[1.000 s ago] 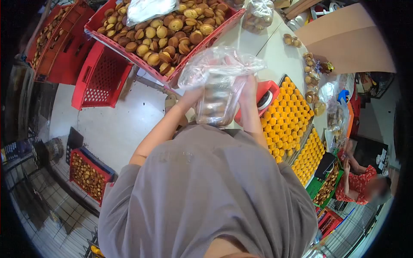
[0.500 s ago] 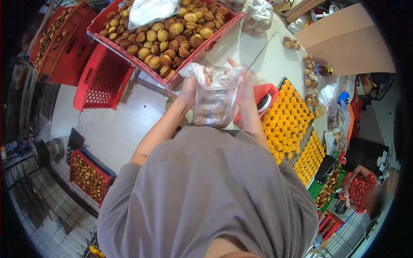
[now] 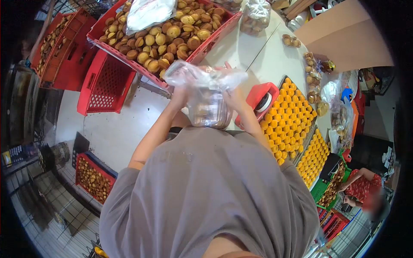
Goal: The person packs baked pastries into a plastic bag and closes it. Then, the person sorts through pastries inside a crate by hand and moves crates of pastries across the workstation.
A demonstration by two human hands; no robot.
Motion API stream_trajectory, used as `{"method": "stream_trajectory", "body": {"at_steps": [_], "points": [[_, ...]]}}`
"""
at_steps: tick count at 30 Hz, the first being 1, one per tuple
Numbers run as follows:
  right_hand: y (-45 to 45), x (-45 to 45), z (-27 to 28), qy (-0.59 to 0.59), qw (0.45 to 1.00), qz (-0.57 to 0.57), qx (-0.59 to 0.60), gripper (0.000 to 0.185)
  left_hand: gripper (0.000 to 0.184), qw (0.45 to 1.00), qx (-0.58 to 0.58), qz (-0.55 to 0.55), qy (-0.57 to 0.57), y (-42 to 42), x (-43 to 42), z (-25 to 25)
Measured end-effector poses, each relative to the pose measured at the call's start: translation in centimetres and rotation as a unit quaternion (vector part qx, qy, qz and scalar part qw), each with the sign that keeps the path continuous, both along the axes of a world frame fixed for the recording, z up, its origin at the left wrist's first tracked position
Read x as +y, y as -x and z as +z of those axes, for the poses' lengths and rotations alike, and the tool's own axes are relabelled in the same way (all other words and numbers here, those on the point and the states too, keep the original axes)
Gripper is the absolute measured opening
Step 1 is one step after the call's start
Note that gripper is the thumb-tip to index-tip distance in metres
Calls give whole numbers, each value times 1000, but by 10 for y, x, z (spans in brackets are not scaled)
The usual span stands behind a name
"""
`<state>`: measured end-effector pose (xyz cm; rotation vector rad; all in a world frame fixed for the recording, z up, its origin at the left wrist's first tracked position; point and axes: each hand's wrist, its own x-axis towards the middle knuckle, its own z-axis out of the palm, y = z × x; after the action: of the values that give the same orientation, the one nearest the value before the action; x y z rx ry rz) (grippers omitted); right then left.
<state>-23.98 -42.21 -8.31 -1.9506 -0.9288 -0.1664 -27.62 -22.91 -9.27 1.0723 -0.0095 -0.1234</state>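
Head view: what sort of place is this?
Probably a small bakery's packing area: a red crate heaped with round, browned cakes, rows of yellow rounds, and a filled clear bag.

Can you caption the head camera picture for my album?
Left hand and right hand hold a clear bag near round baked treats.
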Motion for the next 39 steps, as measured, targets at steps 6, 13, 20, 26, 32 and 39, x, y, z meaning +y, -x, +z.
{"method": "stream_trajectory", "body": {"at_steps": [6,13,20,26,32,39], "points": [[16,21,3,-88,983,-158,15,22,48,689,-398,102,-597,-12,-9,15],[17,39,1,-116,968,-215,63,24,27,890,-310,178,-283,-13,-42,26],[3,25,32,-270,877,-210,339,35,22,902,-131,129,-391,-7,-29,-20],[-6,16,28,-582,612,82,530,44,30,930,-68,-1,-360,-25,-15,-48],[-12,11,6,-551,582,114,586,34,39,933,123,-35,337,-16,-29,10],[-20,16,-16,-597,576,226,511,36,19,960,-23,-50,274,-23,-30,3]]}}
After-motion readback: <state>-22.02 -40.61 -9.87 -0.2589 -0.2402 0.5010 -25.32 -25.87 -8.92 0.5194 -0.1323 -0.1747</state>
